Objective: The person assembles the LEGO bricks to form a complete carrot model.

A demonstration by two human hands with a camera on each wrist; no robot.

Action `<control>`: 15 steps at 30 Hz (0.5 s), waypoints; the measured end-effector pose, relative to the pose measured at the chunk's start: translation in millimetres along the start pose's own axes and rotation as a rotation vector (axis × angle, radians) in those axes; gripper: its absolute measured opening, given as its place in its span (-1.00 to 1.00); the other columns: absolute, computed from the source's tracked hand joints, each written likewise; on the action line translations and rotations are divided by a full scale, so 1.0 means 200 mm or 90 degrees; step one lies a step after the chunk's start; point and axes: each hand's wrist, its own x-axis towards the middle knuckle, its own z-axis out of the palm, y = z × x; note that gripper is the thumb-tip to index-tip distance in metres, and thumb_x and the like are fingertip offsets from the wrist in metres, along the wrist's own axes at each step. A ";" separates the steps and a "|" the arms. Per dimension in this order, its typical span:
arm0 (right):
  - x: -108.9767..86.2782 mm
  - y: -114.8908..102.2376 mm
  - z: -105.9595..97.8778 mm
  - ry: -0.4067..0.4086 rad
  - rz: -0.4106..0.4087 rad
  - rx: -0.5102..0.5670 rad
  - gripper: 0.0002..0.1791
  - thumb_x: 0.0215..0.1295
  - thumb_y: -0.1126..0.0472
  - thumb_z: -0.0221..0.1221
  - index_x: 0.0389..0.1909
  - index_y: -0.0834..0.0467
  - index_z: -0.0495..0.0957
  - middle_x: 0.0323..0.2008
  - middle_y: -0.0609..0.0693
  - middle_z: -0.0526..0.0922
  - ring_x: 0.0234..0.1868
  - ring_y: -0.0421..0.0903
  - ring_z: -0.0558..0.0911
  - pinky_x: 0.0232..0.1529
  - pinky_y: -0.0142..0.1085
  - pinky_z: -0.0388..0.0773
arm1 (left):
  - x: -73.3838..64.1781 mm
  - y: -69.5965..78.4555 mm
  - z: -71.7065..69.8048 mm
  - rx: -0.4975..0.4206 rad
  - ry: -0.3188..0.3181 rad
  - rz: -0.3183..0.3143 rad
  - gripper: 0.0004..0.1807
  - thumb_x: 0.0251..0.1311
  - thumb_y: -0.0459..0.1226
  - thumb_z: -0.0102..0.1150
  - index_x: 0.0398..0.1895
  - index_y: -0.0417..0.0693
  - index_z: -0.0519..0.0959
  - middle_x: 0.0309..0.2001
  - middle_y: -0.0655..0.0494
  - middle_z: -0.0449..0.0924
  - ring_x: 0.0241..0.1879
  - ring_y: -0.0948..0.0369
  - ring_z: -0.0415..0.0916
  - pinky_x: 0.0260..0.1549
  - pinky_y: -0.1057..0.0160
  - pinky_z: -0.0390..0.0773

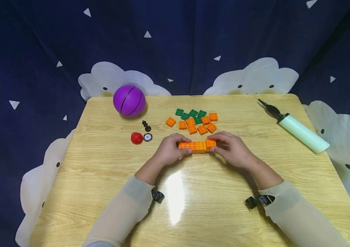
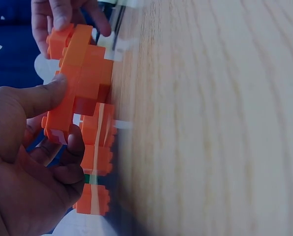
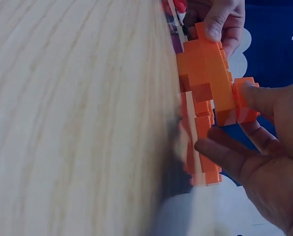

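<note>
An orange block assembly (image 1: 192, 146), longer at the top than below, is held at its left end by my left hand (image 1: 171, 149). In the left wrist view, the thumb of that hand (image 2: 33, 142) lies along the upper layer with the fingers curled beneath. My right hand (image 1: 234, 149) pinches a small orange block (image 1: 211, 143) on top of the right end. The right wrist view shows the pinched block (image 3: 245, 100) at the studs, with thumb and a finger of the right hand (image 3: 276, 142) around it. Whether it is fully pressed down I cannot tell.
Loose orange blocks (image 1: 191, 126) and several green blocks (image 1: 193, 113) lie behind the assembly. A purple ball (image 1: 129, 100), a black chess piece (image 1: 146, 126), a red cap-like item (image 1: 136, 138) and a poker chip (image 1: 148, 137) are at left. A hand pump (image 1: 303, 132) lies at right.
</note>
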 end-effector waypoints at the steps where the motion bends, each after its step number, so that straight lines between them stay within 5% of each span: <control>1: 0.00 0.00 0.00 -0.003 0.011 0.011 -0.57 0.40 0.26 0.35 0.26 0.00 0.61 0.23 0.00 0.59 0.19 0.05 0.65 0.10 -0.07 0.66 | 0.00 0.00 0.00 0.001 0.000 0.000 -0.65 0.17 -0.15 0.55 0.03 0.16 0.74 0.08 0.20 0.66 0.16 0.13 0.53 0.28 0.05 0.43; 15: 0.00 0.04 0.03 -0.002 0.037 0.066 -0.56 0.36 0.26 0.37 0.24 -0.03 0.62 0.20 -0.03 0.62 -0.03 -0.07 0.74 -0.05 -0.28 0.69 | 0.00 0.00 0.01 -0.006 0.003 0.000 -0.66 0.15 -0.16 0.55 0.01 0.15 0.75 0.08 0.20 0.67 0.22 0.10 0.52 0.32 0.04 0.40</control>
